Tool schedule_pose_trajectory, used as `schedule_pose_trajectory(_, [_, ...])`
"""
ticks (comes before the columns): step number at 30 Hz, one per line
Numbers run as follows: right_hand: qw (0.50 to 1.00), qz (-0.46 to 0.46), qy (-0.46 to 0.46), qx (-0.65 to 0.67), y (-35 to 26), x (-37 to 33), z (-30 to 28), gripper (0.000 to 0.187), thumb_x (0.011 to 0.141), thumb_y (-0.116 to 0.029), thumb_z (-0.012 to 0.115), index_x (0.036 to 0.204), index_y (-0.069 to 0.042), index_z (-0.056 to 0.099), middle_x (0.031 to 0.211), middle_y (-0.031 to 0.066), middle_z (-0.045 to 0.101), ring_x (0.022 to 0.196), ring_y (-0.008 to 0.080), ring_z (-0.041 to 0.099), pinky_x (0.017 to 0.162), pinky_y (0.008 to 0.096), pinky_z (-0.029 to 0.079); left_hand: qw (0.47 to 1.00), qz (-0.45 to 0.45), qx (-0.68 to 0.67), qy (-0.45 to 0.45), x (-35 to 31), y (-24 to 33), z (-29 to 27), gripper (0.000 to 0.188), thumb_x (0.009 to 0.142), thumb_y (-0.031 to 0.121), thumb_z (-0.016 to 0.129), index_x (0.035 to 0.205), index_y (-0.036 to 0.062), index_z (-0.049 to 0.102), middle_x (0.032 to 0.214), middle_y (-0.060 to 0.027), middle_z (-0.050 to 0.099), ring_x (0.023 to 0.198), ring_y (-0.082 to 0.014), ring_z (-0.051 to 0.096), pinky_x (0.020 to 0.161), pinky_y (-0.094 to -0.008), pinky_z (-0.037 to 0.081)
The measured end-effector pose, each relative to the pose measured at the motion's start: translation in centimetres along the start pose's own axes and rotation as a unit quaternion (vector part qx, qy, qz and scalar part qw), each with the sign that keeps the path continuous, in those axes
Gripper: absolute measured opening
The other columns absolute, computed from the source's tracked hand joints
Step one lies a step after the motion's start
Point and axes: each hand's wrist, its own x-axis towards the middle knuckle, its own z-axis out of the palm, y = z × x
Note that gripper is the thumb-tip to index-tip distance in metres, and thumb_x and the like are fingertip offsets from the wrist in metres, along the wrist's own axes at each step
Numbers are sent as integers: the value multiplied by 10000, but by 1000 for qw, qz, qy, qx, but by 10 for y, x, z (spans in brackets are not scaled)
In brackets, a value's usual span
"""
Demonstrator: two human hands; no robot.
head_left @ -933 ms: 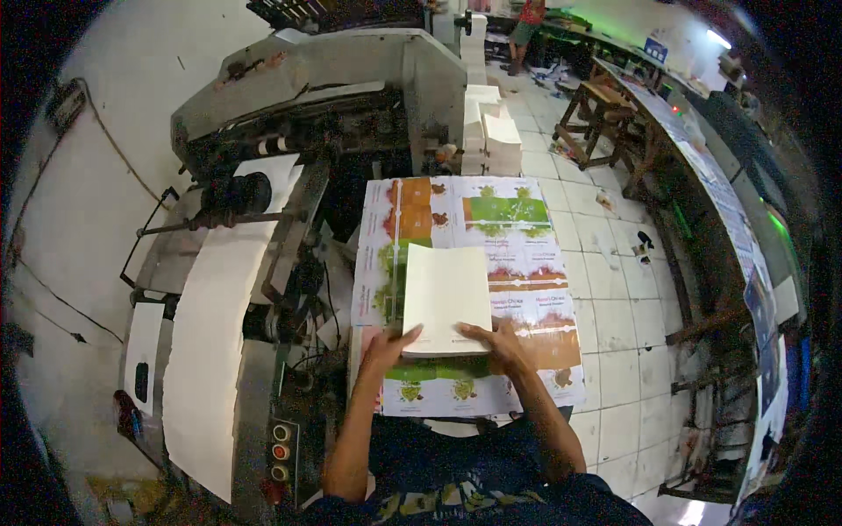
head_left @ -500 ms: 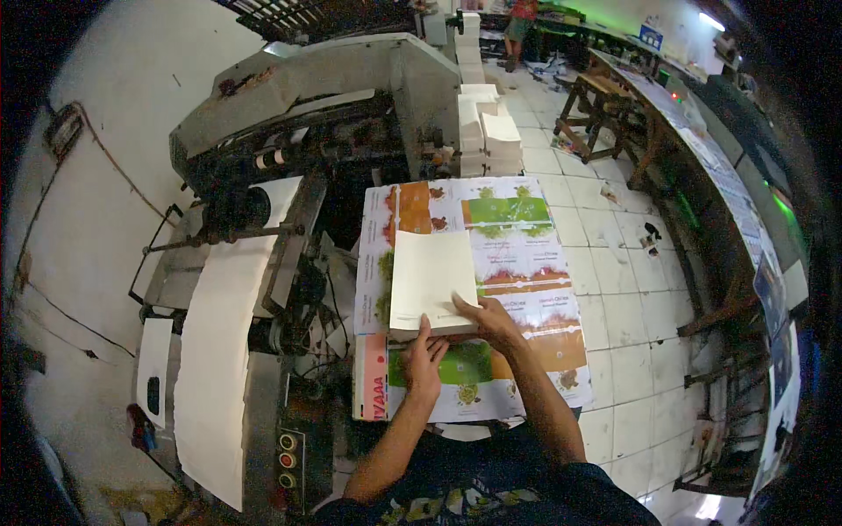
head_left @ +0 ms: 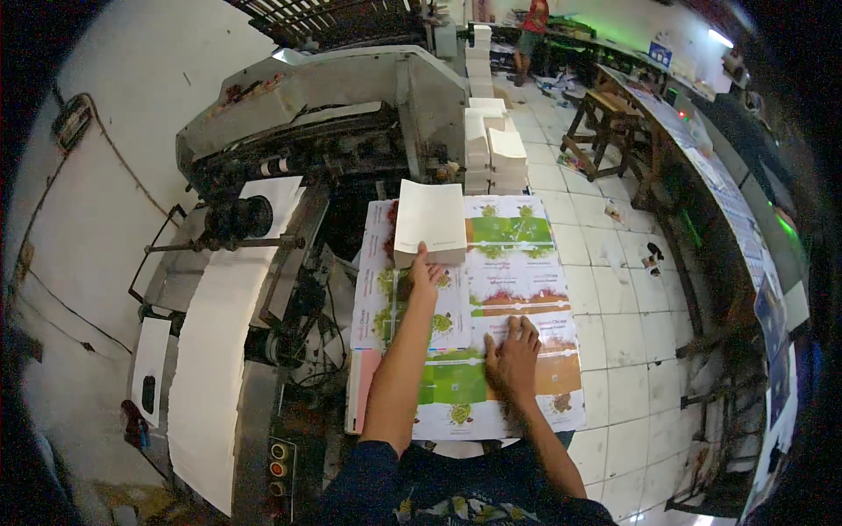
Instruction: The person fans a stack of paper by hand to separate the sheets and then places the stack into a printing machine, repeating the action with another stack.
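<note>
A thick stack of cream paper (head_left: 431, 215) lies toward the far left of a table spread with printed sheets (head_left: 510, 232) in green, orange and white. My left hand (head_left: 426, 270) grips the near edge of this stack, its thumb over the top and its fingers at the front side; the fingertips are partly hidden. Lower down and to the right, my right hand (head_left: 516, 359) rests on the printed sheets with its fingers apart, holding nothing.
A large grey printing machine (head_left: 333, 101) stands behind and left, with long white paper (head_left: 210, 351) and control buttons (head_left: 278, 469) beside me. Tall paper stacks (head_left: 507, 151) rise beyond the table. A long workbench (head_left: 715, 171) runs along the right; a person (head_left: 531, 39) stands far back.
The paper stack has moved away from me across the printed sheets, with my left hand still at its near edge. My right hand has let go of it and come down onto the sheets.
</note>
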Motion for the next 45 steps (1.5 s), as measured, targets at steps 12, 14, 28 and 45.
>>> schedule_pose_trajectory(12, [998,-52,23,4,-21,-1,11,624,936,-364,594,1355,76,450,1400,326,409,1322,455,364,1114,572,294,985,35,-120,115,41,10,2,762,842,565,729,1377,75,495,1358,-129,510,1182,-242,536,1012,-415,444])
schedule_pose_trajectory(14, [998,-54,17,-10,-17,0,16,623,939,-367,588,1353,77,452,1396,328,412,1320,454,366,1110,575,296,971,28,-172,160,21,15,23,857,821,603,732,1404,31,472,1423,-160,483,1233,-297,535,1022,-432,459])
schedule_pose_trajectory(28, [994,-94,45,20,-31,-5,35,581,915,-325,637,1337,29,453,1402,294,403,1303,452,369,1064,570,341,962,215,-144,88,27,48,-80,680,877,548,610,1251,-20,599,1244,-162,620,1034,-277,616,878,-418,473])
schedule_pose_trajectory(45, [727,112,-360,574,-58,276,76,870,920,-699,450,1483,-36,408,1374,270,526,1019,298,559,853,502,425,956,-26,210,-205,107,107,-41,735,970,603,488,1478,74,428,1419,-152,535,1261,-296,533,998,-433,456])
